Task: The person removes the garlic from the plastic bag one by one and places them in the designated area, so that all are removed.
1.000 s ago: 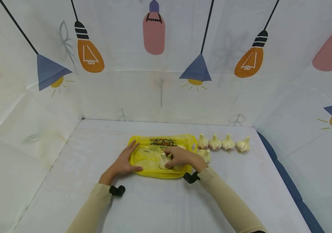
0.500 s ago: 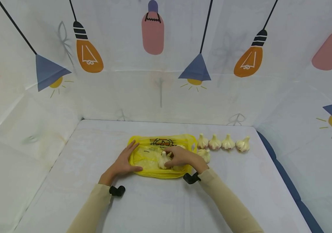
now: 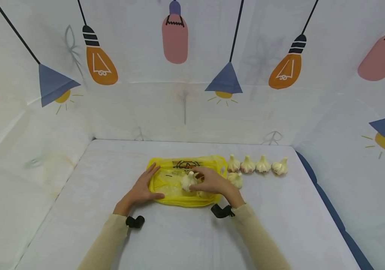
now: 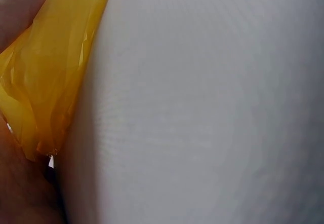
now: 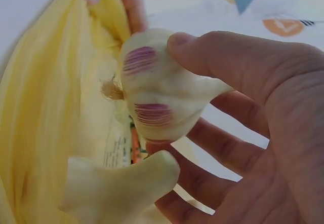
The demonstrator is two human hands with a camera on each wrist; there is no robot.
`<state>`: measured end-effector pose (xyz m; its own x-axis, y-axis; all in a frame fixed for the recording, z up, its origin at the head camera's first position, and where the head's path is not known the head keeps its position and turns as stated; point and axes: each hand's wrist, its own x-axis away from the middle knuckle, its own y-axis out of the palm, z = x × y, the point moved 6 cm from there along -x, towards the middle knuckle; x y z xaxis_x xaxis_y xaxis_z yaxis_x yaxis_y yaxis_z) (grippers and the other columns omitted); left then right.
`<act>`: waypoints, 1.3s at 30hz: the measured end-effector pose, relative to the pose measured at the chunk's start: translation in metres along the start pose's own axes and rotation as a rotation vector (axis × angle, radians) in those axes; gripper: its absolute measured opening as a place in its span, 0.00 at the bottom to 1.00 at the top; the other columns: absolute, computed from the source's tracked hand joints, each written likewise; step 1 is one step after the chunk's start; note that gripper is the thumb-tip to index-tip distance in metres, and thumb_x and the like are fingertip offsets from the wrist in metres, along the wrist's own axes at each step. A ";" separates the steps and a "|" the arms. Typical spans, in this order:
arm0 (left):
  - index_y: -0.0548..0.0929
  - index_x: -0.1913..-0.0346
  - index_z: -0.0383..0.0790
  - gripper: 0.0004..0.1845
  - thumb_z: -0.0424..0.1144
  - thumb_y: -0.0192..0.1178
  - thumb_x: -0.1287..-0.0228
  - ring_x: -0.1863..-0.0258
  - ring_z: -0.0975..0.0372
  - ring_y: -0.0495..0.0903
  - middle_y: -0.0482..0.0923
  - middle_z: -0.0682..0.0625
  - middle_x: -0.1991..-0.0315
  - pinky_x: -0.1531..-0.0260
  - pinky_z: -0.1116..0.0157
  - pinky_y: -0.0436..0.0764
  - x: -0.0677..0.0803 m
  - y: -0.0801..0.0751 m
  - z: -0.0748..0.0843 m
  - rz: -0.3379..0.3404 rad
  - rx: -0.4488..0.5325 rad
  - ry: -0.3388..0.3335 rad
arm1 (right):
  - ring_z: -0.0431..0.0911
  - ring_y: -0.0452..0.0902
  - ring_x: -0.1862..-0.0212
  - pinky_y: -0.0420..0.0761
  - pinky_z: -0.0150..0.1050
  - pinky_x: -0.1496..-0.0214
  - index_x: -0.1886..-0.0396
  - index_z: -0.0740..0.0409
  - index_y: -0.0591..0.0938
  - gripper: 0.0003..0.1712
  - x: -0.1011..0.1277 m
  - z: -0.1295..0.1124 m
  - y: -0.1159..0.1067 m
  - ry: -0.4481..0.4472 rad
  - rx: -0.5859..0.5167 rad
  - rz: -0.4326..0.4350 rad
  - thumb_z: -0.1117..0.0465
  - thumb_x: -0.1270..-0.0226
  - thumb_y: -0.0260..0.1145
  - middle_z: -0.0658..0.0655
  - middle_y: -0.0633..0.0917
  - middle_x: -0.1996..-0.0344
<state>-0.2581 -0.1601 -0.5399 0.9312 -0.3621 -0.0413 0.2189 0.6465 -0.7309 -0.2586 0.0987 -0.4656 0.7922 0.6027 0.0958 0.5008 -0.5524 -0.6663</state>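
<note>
A yellow plastic bag (image 3: 179,201) with black print lies flat in the middle of the table. My right hand (image 3: 212,183) pinches a garlic bulb (image 3: 187,181) between thumb and fingers above the bag. In the right wrist view, that white bulb (image 5: 169,97) shows purple streaks and a tuft of roots, and another garlic bulb's pale stem (image 5: 126,188) sticks out below it. My left hand (image 3: 140,190), thumb and fingers spread, rests on the bag's left end. In the left wrist view, yellow plastic (image 4: 55,67) shows between parts of that hand.
Several garlic bulbs (image 3: 247,165) stand in a row right of the bag, with one more garlic bulb (image 3: 235,180) in front of the row's left end. The white table (image 3: 111,157) meets printed cloth walls (image 3: 138,108) at the back and sides.
My right hand has lifted the garlic bulb slightly up from the bag. My left hand stays at the bag's left end. The head view has shifted a little.
</note>
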 end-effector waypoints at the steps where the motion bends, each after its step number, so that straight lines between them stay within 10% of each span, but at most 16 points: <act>1: 0.51 0.23 0.52 0.60 0.62 0.72 0.58 0.24 0.43 0.44 0.39 0.49 0.21 0.32 0.35 0.50 0.000 0.000 0.000 0.000 -0.001 0.001 | 0.51 0.76 0.42 0.78 0.47 0.43 0.32 0.55 0.70 0.40 0.002 -0.001 0.000 0.000 -0.023 0.015 0.44 0.40 0.70 0.53 0.76 0.38; 19: 0.51 0.23 0.51 0.60 0.62 0.73 0.58 0.24 0.44 0.45 0.40 0.48 0.21 0.32 0.36 0.50 0.000 0.000 -0.001 0.010 0.010 0.022 | 0.50 0.74 0.41 0.74 0.54 0.38 0.42 0.38 0.76 0.27 0.053 -0.006 -0.028 0.012 -0.150 0.292 0.46 0.41 0.71 0.48 0.77 0.40; 39: 0.52 0.23 0.50 0.60 0.60 0.73 0.57 0.25 0.43 0.45 0.40 0.48 0.21 0.32 0.36 0.50 0.000 0.000 0.001 0.010 0.003 0.014 | 0.49 0.74 0.41 0.79 0.51 0.43 0.40 0.44 0.76 0.28 0.109 0.022 -0.069 0.030 -0.138 0.572 0.51 0.41 0.72 0.50 0.76 0.39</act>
<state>-0.2579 -0.1599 -0.5392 0.9293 -0.3649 -0.0578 0.2107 0.6521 -0.7283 -0.2141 0.2152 -0.4256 0.9584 0.1716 -0.2280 0.0304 -0.8559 -0.5162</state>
